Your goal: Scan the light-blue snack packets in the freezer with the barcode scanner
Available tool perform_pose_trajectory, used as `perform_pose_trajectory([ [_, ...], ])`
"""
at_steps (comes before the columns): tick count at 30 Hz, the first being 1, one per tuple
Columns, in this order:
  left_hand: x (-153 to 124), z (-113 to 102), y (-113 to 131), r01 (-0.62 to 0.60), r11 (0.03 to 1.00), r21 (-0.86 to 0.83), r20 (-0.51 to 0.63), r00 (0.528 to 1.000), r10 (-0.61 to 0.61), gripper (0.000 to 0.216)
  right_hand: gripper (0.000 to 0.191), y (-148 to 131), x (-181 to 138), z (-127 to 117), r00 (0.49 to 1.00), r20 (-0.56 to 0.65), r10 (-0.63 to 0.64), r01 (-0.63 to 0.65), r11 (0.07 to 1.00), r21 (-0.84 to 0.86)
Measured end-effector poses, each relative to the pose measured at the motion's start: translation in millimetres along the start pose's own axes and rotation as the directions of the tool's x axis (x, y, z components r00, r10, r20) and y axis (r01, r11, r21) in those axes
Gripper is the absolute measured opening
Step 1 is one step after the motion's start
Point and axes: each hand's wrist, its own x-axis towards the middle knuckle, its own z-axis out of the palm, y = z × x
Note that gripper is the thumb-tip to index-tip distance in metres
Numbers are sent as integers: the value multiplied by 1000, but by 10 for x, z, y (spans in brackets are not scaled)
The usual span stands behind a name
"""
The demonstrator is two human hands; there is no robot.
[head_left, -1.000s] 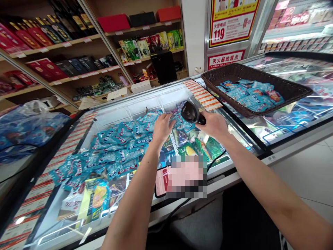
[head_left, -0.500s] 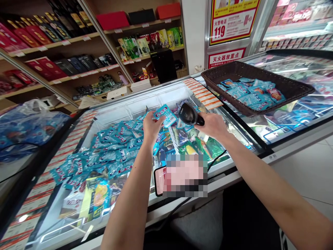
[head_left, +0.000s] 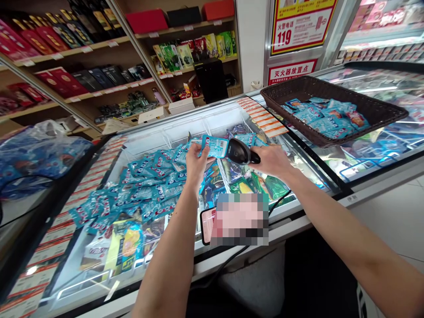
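Note:
Between the thumb and fingers of my left hand (head_left: 197,161) is a blue snack packet (head_left: 216,146), its printed back with a barcode facing up. My right hand (head_left: 273,160) grips the handle of a black barcode scanner (head_left: 239,151), whose head sits right at the packet's right end. Whether the two touch I cannot tell. Below and left of my hands, many like blue packets (head_left: 155,176) lie heaped over the chest freezer (head_left: 165,126). Other wrapped goods (head_left: 247,183) show inside the freezer under my right hand.
A brown wicker basket (head_left: 334,90) with several blue packets stands on the freezer to the right. A phone (head_left: 207,225), partly covered by a blurred patch, lies at the front edge. A black cable (head_left: 280,201) runs nearby. Plastic-bagged goods (head_left: 43,154) sit at the left.
The packet in my left hand has turned flatter and its end now meets the scanner's head. My right hand has shifted slightly with the scanner; the whole view has moved a little.

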Motion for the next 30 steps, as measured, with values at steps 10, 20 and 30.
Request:
perform_pose_trajectory([
  [10, 7, 19, -4, -19, 997, 71, 19, 1000, 17, 34, 29, -26, 2, -9, 999, 38, -13, 12, 999, 31],
  [20, 47, -18, -79, -49, 981, 189, -83, 994, 66, 27, 31, 11, 7, -26, 998, -27, 53, -52, 998, 41],
  [30, -40, -185, 22, -140, 479, 866, -108, 884, 454, 48, 38, 112, 36, -34, 966, -119, 231, -231, 973, 16],
])
